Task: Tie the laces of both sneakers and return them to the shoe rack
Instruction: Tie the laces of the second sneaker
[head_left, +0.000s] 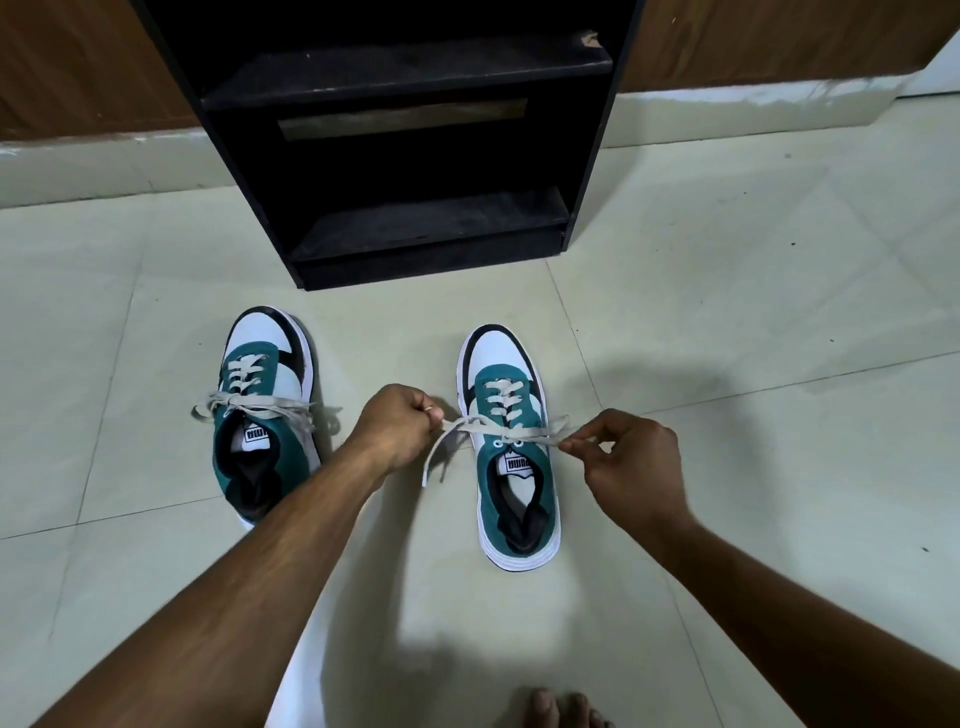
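The left hand (402, 426) and right hand (626, 457) each pinch an end of the lace (511, 431) drawn taut across the right sneaker (511, 447). The left sneaker (265, 410) beside it on the tiled floor (727, 364) is tied. Beyond stands the black shoe rack (415, 156), both visible shelves bare.

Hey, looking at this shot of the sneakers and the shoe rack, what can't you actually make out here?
Head view only:
- Shoe rack: its top is cut off by the upper edge; the shelves are too dark to read.
- Left sneaker: its heel is hidden behind the left forearm.
- Right sneaker: lace ends vanish inside the left hand and right hand; whether the knot is finished is unclear.
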